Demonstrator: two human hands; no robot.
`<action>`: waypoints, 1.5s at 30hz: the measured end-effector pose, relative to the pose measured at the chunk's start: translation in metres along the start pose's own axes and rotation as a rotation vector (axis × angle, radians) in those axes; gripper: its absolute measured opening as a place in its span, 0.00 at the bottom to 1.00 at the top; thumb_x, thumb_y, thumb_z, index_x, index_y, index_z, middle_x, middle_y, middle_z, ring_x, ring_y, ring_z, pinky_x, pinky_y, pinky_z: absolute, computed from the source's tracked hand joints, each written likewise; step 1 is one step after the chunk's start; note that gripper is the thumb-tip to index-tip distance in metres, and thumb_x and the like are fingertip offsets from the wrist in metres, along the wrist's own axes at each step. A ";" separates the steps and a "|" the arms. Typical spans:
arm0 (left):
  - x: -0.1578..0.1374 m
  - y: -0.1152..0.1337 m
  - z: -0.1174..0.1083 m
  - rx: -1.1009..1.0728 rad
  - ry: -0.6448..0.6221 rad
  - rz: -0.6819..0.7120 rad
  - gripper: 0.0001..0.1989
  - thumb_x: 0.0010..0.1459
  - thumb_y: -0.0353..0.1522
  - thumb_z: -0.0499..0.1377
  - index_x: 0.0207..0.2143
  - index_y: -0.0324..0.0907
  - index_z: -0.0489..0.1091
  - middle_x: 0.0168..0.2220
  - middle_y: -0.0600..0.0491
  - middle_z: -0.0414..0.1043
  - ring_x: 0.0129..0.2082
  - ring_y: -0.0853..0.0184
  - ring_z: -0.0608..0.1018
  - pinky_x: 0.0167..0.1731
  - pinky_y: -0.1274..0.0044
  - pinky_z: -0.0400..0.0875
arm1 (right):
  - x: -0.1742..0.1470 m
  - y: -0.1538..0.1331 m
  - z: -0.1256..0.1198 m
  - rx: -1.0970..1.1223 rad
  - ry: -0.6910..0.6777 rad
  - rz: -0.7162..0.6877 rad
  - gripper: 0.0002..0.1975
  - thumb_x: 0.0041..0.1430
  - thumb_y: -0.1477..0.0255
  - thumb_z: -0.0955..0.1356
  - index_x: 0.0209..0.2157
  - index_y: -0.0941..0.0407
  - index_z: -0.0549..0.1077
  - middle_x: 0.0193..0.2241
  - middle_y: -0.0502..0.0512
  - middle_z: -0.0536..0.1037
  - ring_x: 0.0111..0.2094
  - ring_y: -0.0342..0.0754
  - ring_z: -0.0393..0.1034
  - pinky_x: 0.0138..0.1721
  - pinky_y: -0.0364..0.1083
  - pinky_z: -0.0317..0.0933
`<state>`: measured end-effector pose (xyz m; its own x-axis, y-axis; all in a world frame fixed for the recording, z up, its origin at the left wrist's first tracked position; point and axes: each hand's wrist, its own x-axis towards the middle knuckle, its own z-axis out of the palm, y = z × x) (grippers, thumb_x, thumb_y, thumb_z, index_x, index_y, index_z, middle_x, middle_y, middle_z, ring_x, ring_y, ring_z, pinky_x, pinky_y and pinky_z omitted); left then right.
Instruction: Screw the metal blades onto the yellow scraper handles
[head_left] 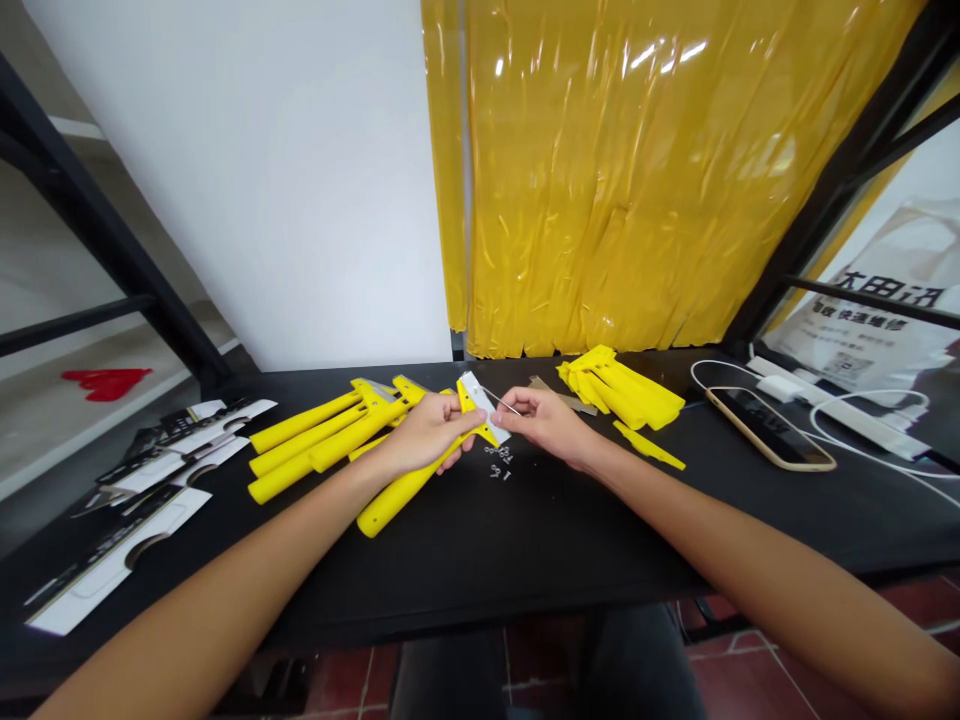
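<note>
The seated person's legs (637,665) are cut off by the lower edge. White-and-black cardboard sleeves (124,560) lie at the left; their print is too small to read. The left hand (431,432) grips a yellow-handled scraper (405,497) over the middle of the black table (555,540), its fingers hiding the neck. The scraper has a smooth round handle, a small hole near the butt, and a flared head with a pale, flat plate. The right hand (551,425) pinches a thin metal rod (504,402) against that head; its tip is hard to make out. Loose screws (496,470) are scattered just below. Farther right lies a smartphone (772,428), its screen lettering unclear. Behind it, a white plastic bag (892,265), crossed by a black bar, reads "快速维修" above a QR code.
</note>
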<state>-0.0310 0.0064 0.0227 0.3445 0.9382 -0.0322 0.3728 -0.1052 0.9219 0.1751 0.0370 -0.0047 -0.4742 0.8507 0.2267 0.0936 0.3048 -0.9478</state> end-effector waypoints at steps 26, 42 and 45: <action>0.013 -0.008 -0.018 -0.164 0.290 -0.024 0.17 0.60 0.40 0.61 0.21 0.43 0.66 0.18 0.52 0.68 0.11 0.73 0.65 0.12 0.76 0.59 | -0.018 -0.015 -0.176 -1.070 0.101 0.282 0.08 0.55 0.66 0.75 0.34 0.55 0.84 0.32 0.59 0.83 0.33 0.53 0.74 0.34 0.49 0.58; 0.010 -0.003 -0.014 -0.186 0.239 -0.040 0.16 0.63 0.39 0.59 0.25 0.42 0.66 0.19 0.55 0.68 0.11 0.73 0.66 0.11 0.78 0.60 | -0.122 0.026 -0.115 -1.416 0.368 0.370 0.29 0.62 0.45 0.63 0.40 0.53 0.83 0.33 0.63 0.83 0.32 0.57 0.77 0.29 0.47 0.57; 0.009 -0.003 -0.014 -0.160 0.218 -0.037 0.18 0.63 0.40 0.59 0.22 0.43 0.65 0.16 0.55 0.65 0.11 0.74 0.65 0.11 0.79 0.60 | -0.120 0.025 -0.115 -1.377 0.345 0.341 0.24 0.61 0.48 0.66 0.39 0.53 0.83 0.36 0.62 0.82 0.35 0.57 0.77 0.30 0.47 0.57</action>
<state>-0.0407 0.0202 0.0250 0.1330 0.9911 0.0004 0.2350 -0.0320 0.9715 0.3353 -0.0081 -0.0300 -0.0473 0.9621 0.2686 0.9967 0.0630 -0.0505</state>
